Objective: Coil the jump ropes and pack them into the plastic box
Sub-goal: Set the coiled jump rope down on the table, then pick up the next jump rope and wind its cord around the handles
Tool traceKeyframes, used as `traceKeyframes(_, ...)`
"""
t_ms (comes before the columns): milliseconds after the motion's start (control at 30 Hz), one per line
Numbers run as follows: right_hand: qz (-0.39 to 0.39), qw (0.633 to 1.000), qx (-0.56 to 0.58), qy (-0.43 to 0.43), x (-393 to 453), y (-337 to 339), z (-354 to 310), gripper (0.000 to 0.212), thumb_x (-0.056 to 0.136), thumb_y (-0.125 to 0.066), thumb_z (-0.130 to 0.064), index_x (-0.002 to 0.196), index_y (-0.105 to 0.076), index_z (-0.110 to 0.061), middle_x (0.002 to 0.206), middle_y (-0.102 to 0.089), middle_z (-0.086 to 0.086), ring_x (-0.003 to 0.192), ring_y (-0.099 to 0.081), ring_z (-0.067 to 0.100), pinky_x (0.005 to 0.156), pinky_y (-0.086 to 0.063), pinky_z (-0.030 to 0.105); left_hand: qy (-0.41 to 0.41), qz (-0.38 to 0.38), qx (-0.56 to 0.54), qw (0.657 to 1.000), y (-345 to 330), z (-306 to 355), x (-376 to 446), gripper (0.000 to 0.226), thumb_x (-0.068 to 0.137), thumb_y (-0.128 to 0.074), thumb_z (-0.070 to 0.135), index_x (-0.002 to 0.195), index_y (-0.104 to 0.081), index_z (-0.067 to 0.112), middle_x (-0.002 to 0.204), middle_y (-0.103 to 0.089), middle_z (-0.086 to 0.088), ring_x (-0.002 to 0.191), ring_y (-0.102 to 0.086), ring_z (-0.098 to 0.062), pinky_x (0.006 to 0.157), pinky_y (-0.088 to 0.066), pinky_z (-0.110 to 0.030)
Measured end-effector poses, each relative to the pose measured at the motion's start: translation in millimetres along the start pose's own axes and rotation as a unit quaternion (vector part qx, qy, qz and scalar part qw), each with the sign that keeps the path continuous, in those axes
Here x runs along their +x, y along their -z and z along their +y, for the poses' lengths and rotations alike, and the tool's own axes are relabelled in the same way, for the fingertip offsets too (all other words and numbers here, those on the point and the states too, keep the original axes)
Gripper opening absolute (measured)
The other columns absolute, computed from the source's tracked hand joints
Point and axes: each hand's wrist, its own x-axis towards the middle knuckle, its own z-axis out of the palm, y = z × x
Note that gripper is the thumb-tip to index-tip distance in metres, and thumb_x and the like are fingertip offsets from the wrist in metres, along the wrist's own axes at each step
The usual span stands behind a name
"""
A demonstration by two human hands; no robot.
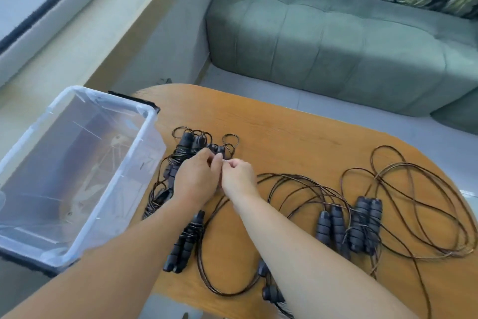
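Observation:
Several black-handled jump ropes lie on the wooden table. My left hand grips a pair of black handles with thin cord wound round them. My right hand pinches the thin dark cord right beside those handles. Coiled ropes lie just left of my hands, and another coiled rope lies under my left forearm. Loose ropes with handles sprawl over the right half of the table. The clear plastic box stands at the left with nothing in it.
A green sofa stands beyond the table. The box overhangs the table's left edge above a pale ledge. More handles and cord lie near the front edge under my right forearm.

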Motion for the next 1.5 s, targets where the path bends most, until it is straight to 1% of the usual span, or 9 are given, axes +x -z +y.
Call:
traceKeyframes(233, 0.042, 0.996, 0.073, -0.021, -17, 100, 60, 0.021, 0.095, -0.055, -0.027, 0.09, -0.07, -0.013, 0.08, -0.067, 0.0, 0.068, -0.062, 0.018, 0.067, -0.055, 0.036, -0.009, -0.116, -0.029, 0.993, -53, 52, -42, 0.038, 0.102, -0.048, 0.035, 0.067, -0.047, 0.019, 0.063, -0.05, 0.003, 0.059, -0.045, -0.013, 0.051, -0.029, -0.029)
traceKeyframes(333, 0.065, 0.989, 0.112, -0.067, -24, 148, 93, 0.016, 0.095, -0.057, -0.017, 0.09, -0.069, -0.008, 0.073, -0.063, 0.002, 0.058, -0.055, 0.013, 0.054, -0.048, 0.023, 0.048, -0.178, -0.016, 0.983, -78, 53, -61, 0.027, 0.101, -0.048, 0.036, 0.081, -0.055, 0.018, 0.07, -0.056, 0.003, 0.063, -0.049, -0.013, 0.055, -0.037, -0.026)
traceKeyframes(467, 0.04, 0.992, 0.03, -0.112, -33, 171, 142, 0.015, 0.095, -0.056, -0.015, 0.096, -0.07, -0.011, 0.08, -0.067, 0.003, 0.066, -0.06, 0.014, 0.061, -0.055, 0.025, 0.127, -0.251, 0.032, 0.959, -111, 37, -87, 0.021, 0.099, -0.05, 0.036, 0.103, -0.057, 0.016, 0.084, -0.059, 0.001, 0.071, -0.052, -0.015, 0.058, -0.039, -0.027)
traceKeyframes(600, -0.038, 0.987, -0.119, -0.105, -43, 161, 181, 0.012, 0.092, -0.058, -0.025, 0.088, -0.069, -0.025, 0.079, -0.072, -0.002, 0.075, -0.069, 0.013, 0.08, -0.061, 0.038, 0.145, -0.258, 0.066, 0.953, -137, 19, -101, 0.022, 0.097, -0.054, 0.038, 0.109, -0.055, 0.02, 0.101, -0.061, 0.001, 0.082, -0.054, -0.014, 0.066, -0.043, -0.026)
traceKeyframes(833, 0.01, 0.984, -0.166, -0.068, -45, 164, 202, 0.02, 0.095, -0.052, -0.027, 0.086, -0.07, -0.025, 0.077, -0.072, -0.002, 0.076, -0.068, 0.017, 0.066, -0.054, 0.027, 0.084, -0.181, 0.113, 0.973, -163, 17, -110, 0.047, 0.095, -0.057, 0.041, 0.136, -0.044, 0.023, 0.132, -0.044, -0.003, 0.113, -0.052, -0.023, 0.094, -0.051, -0.041)
traceKeyframes(967, 0.055, 0.976, -0.198, -0.063, -41, 180, 208, 0.022, 0.094, -0.053, -0.026, 0.083, -0.071, -0.02, 0.083, -0.071, -0.003, 0.077, -0.064, 0.017, 0.065, -0.046, 0.024, 0.109, -0.202, 0.132, 0.964, -171, 18, -109, 0.065, 0.089, -0.063, 0.05, 0.141, -0.038, 0.021, 0.138, -0.044, -0.004, 0.122, -0.049, -0.025, 0.099, -0.048, -0.042)
traceKeyframes(1200, 0.057, 0.931, -0.355, -0.063, -37, 166, 209, 0.033, 0.091, -0.06, -0.049, 0.087, -0.06, -0.016, 0.094, -0.069, 0.004, 0.09, -0.066, 0.024, 0.07, -0.05, 0.03, 0.171, -0.219, 0.067, 0.958, -176, 18, -106, 0.037, 0.088, -0.065, 0.031, 0.119, -0.052, 0.015, 0.095, -0.061, -0.004, 0.081, -0.058, -0.019, 0.063, -0.047, -0.029)
traceKeyframes(1367, 0.065, 0.899, -0.433, -0.012, -31, 161, 197, 0.045, 0.093, -0.055, -0.054, 0.11, -0.064, -0.013, 0.106, -0.07, 0.005, 0.1, -0.066, 0.024, 0.079, -0.05, 0.031, 0.232, -0.187, -0.1, 0.949, -166, 22, -102, 0.025, 0.086, -0.064, 0.034, 0.104, -0.053, 0.02, 0.09, -0.069, -0.009, 0.084, -0.069, -0.028, 0.075, -0.058, -0.04)
traceKeyframes(1500, 0.053, 0.887, -0.455, 0.049, -36, 164, 201, 0.034, 0.099, -0.047, -0.045, 0.109, -0.062, -0.016, 0.102, -0.07, 0.004, 0.096, -0.066, 0.023, 0.08, -0.05, 0.032, 0.256, -0.204, -0.221, 0.919, -154, 28, -96, 0.024, 0.091, -0.059, 0.023, 0.112, -0.051, 0.017, 0.085, -0.064, -0.013, 0.064, -0.06, -0.018, 0.056, -0.053, -0.029)
